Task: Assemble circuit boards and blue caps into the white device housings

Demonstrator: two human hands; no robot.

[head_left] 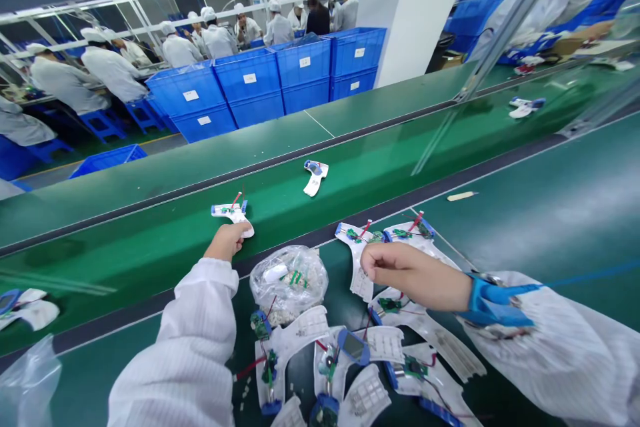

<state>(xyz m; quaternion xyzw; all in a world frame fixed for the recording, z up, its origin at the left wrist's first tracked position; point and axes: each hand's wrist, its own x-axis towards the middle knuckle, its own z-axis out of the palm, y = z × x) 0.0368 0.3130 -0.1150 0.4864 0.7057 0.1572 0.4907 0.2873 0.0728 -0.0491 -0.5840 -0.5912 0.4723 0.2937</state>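
My left hand [227, 241] reaches over the green conveyor belt, its fingers pinching the handle of a white gun-shaped thermometer housing [234, 212] with a blue end, a circuit board and a red wire. Over the bench, my right hand [400, 267] is closed, with curled fingers against another open thermometer housing [357, 257]; its fingertips are partly hidden. Beside that one lies a further housing [425, 233]. Nearer to me, several open housings [305, 330] with green boards and wires spread over the bench. A blue-framed display [354, 345] rests among them.
A clear plastic bag [289, 280] of small parts sits between my arms. Another thermometer [315, 177] lies on the belt [270, 213]. A pale pointed tool [461, 196] rests on the right bench. Stacked blue crates [250, 80] and people in white stand beyond.
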